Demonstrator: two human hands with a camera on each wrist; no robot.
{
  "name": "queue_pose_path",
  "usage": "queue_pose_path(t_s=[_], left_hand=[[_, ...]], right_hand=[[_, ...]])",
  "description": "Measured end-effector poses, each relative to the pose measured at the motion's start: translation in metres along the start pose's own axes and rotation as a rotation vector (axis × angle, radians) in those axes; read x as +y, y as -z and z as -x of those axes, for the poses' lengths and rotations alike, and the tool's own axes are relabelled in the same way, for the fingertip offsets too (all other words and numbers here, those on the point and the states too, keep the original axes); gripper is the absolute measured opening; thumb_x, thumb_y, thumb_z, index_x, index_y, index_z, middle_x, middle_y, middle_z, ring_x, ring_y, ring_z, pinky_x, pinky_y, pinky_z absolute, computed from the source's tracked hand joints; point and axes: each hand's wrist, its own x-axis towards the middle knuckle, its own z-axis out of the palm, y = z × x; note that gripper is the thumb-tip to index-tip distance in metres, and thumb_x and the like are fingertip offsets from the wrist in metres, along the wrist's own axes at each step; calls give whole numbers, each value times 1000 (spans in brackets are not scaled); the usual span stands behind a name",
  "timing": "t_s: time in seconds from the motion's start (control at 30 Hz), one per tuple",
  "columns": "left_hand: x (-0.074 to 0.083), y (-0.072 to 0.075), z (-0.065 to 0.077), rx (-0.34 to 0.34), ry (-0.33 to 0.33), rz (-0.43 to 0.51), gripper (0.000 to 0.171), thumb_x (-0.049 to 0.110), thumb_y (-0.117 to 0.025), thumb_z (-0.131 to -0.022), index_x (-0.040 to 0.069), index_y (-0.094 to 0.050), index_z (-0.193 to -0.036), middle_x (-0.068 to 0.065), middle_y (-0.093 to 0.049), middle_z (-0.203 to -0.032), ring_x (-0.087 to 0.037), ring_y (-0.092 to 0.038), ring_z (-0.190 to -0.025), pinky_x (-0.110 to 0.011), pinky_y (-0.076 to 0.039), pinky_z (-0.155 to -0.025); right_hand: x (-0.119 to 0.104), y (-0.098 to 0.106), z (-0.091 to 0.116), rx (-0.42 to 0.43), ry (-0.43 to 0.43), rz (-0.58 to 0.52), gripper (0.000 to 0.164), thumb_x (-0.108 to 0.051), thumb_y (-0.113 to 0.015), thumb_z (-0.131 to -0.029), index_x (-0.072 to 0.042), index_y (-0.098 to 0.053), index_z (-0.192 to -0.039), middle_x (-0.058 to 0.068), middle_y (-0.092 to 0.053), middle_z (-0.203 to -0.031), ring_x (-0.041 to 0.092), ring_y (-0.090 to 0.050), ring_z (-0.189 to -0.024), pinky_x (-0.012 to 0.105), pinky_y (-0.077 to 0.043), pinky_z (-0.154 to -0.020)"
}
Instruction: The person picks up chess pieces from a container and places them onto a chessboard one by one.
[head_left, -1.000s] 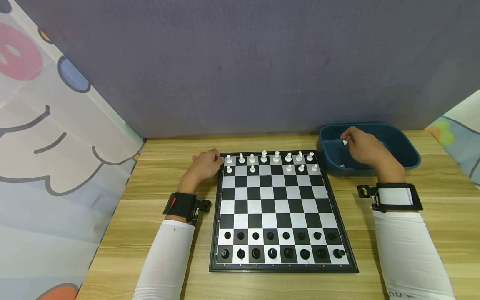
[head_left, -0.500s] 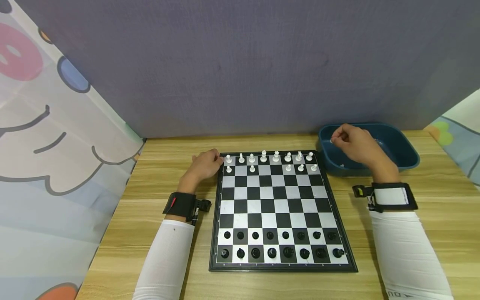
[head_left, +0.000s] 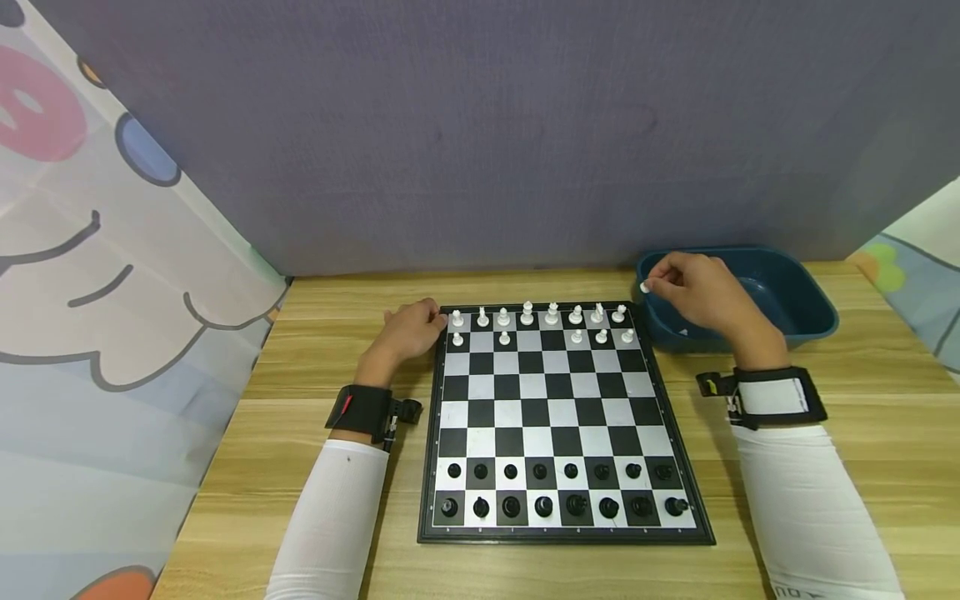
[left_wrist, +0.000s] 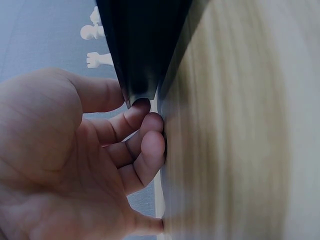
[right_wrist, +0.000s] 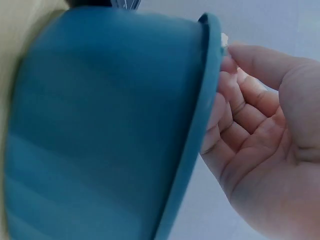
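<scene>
A black-and-white chessboard (head_left: 566,536) lies on the wooden table, with black pieces in two rows on the near side. White pieces fill the far row, and in front of them white pawns (head_left: 505,337) stand with gaps between. My left hand (head_left: 408,332) pinches the board's far left corner, thumb and index finger around its edge (left_wrist: 140,85). At the left rim of the blue-green plastic basin (head_left: 813,321), my right hand (head_left: 697,292) pinches a small white chess piece (head_left: 645,287). In the right wrist view most of that piece is hidden by the fingers and rim.
A small white piece (head_left: 683,332) lies inside the basin, which stands at the board's far right corner. Behind table and board rises a grey upright panel (head_left: 450,167). Cartoon-printed cloth (head_left: 150,333) hangs along the left side.
My right hand has moved left from inside the basin to its left rim, carrying the white chess piece. The left hand stays at the board's corner.
</scene>
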Motion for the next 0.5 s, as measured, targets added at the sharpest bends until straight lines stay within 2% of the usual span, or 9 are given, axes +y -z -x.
queue_pose_path(t_s=[0.2,0.5], left_hand=[[-1,0,-1,3,1,-6,25,29,-45,-108,9,-57,-100,-6,-54,-81,-36,-60,-109,-76,-3,-122],[-1,0,-1,1,-4,-2,25,29,-45,-108,9,-56,-98,-4,-51,-77,-34,-62,-102,-76,-3,-122]], right_hand=[[-9,-3,0,3,29,12,17,-23,-61,-104,-8,-69,-106,11,-70,-95,24,-59,-82,39,-45,-73],[-25,-7,4,23,101,-24,14,-17,-60,-103,-8,-69,-107,10,-70,-95,23,-60,-83,38,-47,-73]])
